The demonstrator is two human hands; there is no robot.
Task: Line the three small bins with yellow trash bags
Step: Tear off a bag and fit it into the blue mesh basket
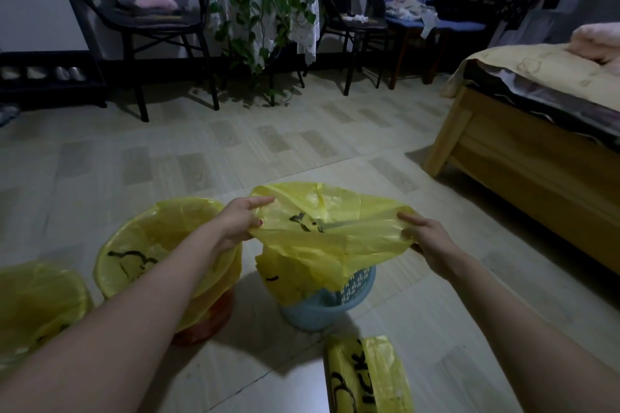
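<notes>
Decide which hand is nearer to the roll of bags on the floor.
Right. The right hand grips the open bag almost above the roll; the left hand holds the bag's other edge, farther off, over the lined bin.

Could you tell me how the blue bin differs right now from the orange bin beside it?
The orange bin already wears its yellow bag, folded over the rim; the blue bin is not lined yet, since its bag is held above it by the left hand and right hand. The blue bin's perforated wall shows, while the orange bin's is mostly covered. Both stand upright on the tiled floor.
</notes>
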